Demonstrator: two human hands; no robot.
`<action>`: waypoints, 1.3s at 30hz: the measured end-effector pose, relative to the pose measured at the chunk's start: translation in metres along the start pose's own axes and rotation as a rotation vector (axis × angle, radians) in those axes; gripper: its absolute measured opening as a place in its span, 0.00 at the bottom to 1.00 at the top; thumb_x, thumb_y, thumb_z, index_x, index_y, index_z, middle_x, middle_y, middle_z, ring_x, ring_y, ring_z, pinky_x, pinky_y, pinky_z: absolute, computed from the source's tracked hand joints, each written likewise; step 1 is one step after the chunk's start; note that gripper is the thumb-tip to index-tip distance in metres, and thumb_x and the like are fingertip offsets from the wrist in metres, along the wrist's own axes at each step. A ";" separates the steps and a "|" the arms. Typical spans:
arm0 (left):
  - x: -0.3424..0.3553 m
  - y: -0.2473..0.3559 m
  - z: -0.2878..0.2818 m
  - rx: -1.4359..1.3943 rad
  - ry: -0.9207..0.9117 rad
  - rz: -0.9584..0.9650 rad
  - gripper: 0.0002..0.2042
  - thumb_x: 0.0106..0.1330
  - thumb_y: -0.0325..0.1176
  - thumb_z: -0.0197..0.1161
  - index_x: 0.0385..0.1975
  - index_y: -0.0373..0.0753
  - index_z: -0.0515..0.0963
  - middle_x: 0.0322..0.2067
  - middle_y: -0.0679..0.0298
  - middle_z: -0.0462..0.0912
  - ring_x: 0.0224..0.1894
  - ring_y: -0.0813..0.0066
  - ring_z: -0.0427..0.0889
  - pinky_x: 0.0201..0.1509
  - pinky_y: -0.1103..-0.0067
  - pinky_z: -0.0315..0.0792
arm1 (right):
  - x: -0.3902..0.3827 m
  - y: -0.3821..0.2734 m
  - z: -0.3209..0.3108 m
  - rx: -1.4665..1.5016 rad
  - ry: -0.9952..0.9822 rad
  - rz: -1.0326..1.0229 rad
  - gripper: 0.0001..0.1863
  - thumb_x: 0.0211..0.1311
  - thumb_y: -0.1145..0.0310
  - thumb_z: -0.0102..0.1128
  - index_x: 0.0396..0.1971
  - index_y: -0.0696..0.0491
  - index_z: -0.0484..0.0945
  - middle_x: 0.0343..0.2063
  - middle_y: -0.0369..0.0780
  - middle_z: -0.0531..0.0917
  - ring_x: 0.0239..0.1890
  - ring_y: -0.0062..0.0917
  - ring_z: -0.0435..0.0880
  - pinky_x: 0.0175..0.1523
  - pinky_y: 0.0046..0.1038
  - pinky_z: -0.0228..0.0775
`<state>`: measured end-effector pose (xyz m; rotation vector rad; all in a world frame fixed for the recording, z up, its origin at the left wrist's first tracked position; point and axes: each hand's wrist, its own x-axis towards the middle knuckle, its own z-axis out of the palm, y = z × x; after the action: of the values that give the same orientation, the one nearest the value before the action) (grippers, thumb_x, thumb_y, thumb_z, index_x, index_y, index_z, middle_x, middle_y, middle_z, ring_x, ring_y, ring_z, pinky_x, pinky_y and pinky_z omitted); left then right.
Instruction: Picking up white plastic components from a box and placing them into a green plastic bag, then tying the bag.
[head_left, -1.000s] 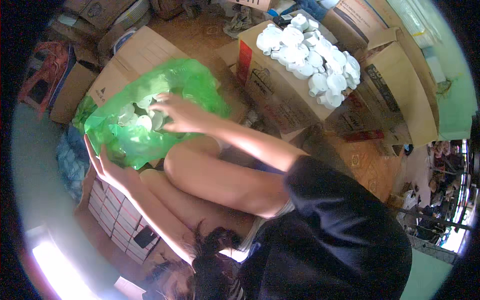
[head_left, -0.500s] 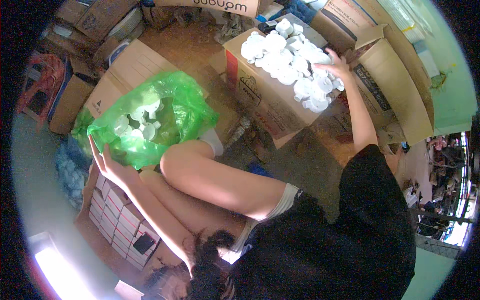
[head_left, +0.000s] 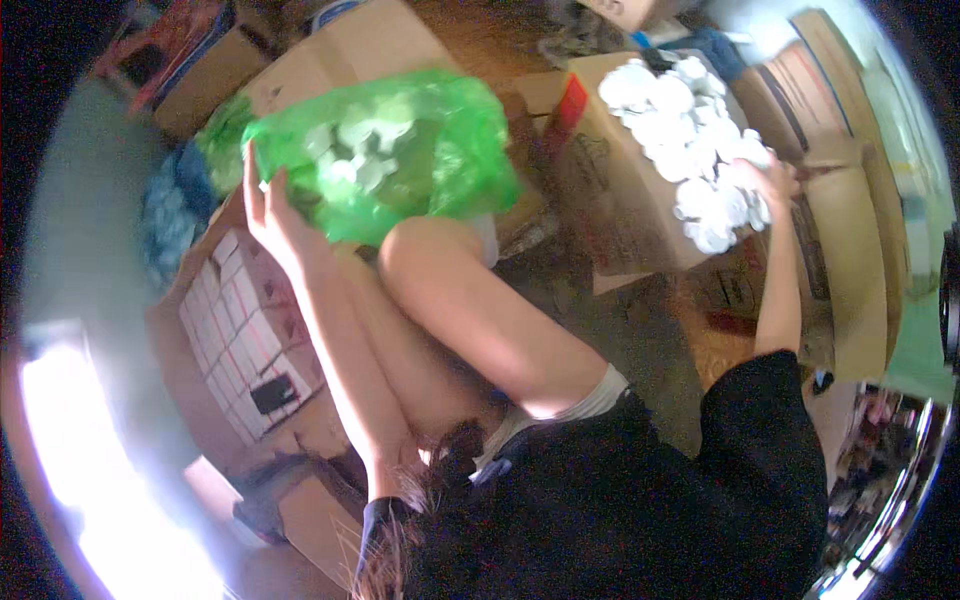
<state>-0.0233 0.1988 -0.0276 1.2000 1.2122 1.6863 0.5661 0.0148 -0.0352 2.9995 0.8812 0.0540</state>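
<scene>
Since the earliest frame, the right hand (head_left: 776,186) has left the green bag and gone across to the pile of white plastic pieces (head_left: 685,125), and the whole view has shifted a little as well. That pile lies just left of the right hand and beyond it, heaped on top of a closed cardboard box (head_left: 615,205). Bent over the pile's right edge, the right hand touches the nearest pieces with curled fingers; blur hides whether they pinch one, so I cannot tell. Well to the left of that hand, more white pieces (head_left: 365,160) sit inside the green plastic bag (head_left: 465,150). The left hand (head_left: 276,212) rests at the bag's near left edge, its fingers stretched out and parted. Right of and below the left hand is a bent knee (head_left: 435,250). Below the same hand, toward the body, an open carton (head_left: 185,375) holds rows of small white boxes (head_left: 235,305), with a flat black object (head_left: 274,394) on them. Blue plastic (head_left: 180,215) lies just left of the left hand, and a large cardboard box (head_left: 365,45) stands beyond the bag.
</scene>
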 end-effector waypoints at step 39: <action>0.007 -0.010 -0.002 0.171 0.031 0.195 0.09 0.57 0.15 0.48 0.36 0.28 0.73 0.57 0.55 0.68 0.53 0.56 0.73 0.52 0.72 0.72 | -0.116 -0.038 0.060 0.251 0.384 -0.179 0.34 0.41 0.54 0.69 0.51 0.48 0.70 0.47 0.49 0.74 0.54 0.43 0.68 0.59 0.42 0.57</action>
<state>-0.0270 0.2070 -0.0354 1.4408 1.3161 1.7753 0.4506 -0.0162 -0.0995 3.1778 1.2727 0.5746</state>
